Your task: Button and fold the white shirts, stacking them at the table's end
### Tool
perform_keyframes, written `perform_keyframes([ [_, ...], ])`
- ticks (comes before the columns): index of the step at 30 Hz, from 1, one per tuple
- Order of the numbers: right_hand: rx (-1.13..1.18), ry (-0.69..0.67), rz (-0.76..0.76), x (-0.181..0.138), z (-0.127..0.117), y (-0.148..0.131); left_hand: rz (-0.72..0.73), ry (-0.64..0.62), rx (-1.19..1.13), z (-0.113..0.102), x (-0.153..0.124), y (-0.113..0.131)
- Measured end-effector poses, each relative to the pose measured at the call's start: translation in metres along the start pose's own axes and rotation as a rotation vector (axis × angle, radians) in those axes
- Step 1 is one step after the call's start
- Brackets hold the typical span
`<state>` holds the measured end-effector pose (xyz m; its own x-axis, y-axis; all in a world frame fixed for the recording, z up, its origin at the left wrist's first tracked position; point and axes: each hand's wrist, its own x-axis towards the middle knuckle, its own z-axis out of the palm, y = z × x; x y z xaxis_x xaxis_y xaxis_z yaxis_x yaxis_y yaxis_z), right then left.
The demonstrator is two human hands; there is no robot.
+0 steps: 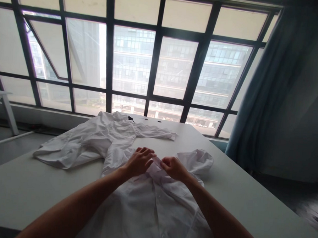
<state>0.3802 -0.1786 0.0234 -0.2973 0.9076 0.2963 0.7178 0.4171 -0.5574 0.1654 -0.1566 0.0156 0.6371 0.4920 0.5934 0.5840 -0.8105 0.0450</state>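
A near white shirt lies on the near middle of the white worktop, its button placket running from the near side toward both hands; the small buttons show too faintly for any marking to be read. The right hand has its grip pinched together on a fold at the far end of the placket. The left hand rests just beside it on the same cloth, fingers bent; whether its grip is clamped there, I cannot tell.

The worktop's right edge slants from the far corner out to the near right, with a broad bare strip between it and the shirt. More bare surface lies at near left. A bunched part of the shirt sits just right of the right hand.

At far left, a crumpled white garment takes up the surface, one sleeve stretching right across the far part; its near folds meet the shirt. A small dark object lies by its far side. Beyond stand a gridded window, one pane tilted at left, and a blue curtain at right.
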Motion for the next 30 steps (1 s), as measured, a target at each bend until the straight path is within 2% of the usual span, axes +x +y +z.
perform_keyframes([
  [2,0.003,-0.030,-0.051,-0.001,-0.001,0.000,-0.033,0.030,0.054,-0.002,0.001,-0.015],
  [6,-0.083,-0.016,-0.080,-0.002,-0.002,-0.003,-0.046,-0.017,0.069,-0.003,0.000,-0.033],
  [11,-0.178,0.092,-0.099,-0.003,-0.003,-0.006,-0.074,-0.058,0.158,-0.006,0.001,-0.031],
  [16,-0.227,0.049,0.006,-0.003,-0.008,-0.007,-0.099,-0.078,0.210,-0.012,0.004,-0.026],
  [21,-0.187,0.095,-0.077,0.000,-0.007,-0.004,-0.165,-0.035,0.123,-0.007,0.005,-0.025],
  [23,-0.074,0.134,-0.074,0.005,-0.006,0.005,-0.244,0.026,-0.018,-0.004,0.004,-0.032],
  [26,0.085,0.212,0.026,0.013,-0.012,0.033,-0.391,0.099,-0.283,-0.001,-0.001,-0.054],
  [28,0.026,0.214,0.086,0.014,-0.022,0.059,-0.428,0.053,-0.338,-0.001,-0.009,-0.075],
  [30,-0.171,0.172,0.139,0.011,-0.033,0.087,-0.422,-0.066,-0.242,-0.002,-0.019,-0.096],
])
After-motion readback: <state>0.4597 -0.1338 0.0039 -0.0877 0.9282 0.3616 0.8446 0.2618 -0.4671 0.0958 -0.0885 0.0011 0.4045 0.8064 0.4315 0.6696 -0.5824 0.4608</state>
